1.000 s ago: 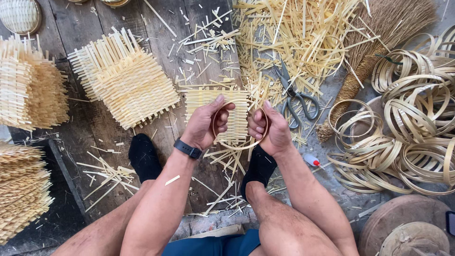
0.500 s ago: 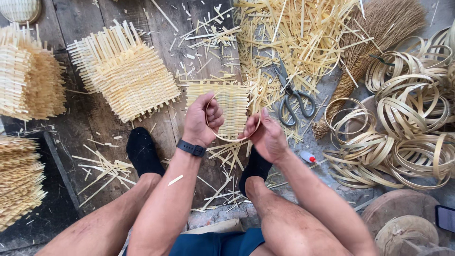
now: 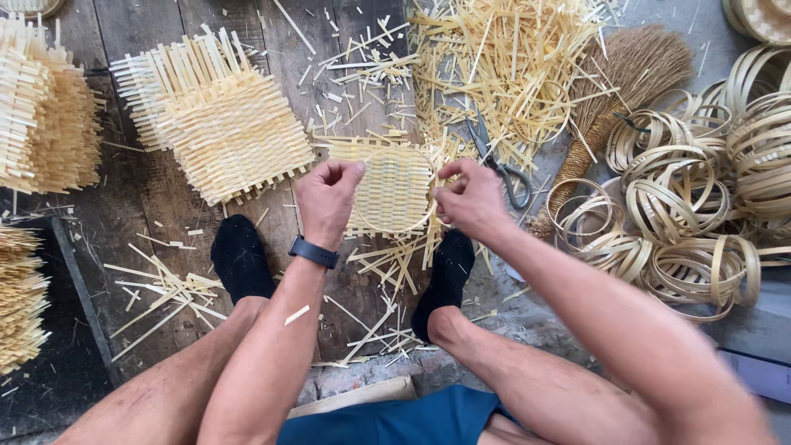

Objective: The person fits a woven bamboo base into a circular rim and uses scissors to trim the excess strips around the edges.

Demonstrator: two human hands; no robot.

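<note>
A small woven bamboo mat (image 3: 394, 185) with a thin bamboo hoop pressed on it is held above the plank floor between my hands. My left hand (image 3: 328, 200) pinches its left edge with closed fingers; a dark watch sits on that wrist. My right hand (image 3: 470, 198) grips the right edge and the hoop. Both feet in black socks (image 3: 241, 257) rest on the planks just below the mat.
A stack of woven mats (image 3: 216, 132) lies at upper left, more stacks (image 3: 41, 115) at the far left. Scissors (image 3: 499, 165) lie among loose bamboo strips (image 3: 503, 58). A broom (image 3: 618, 91) and many bamboo hoops (image 3: 700, 206) fill the right side.
Both hands have shifted from covering the mat's middle to pinching its left and right edges, so the woven face and hoop now show between them.
</note>
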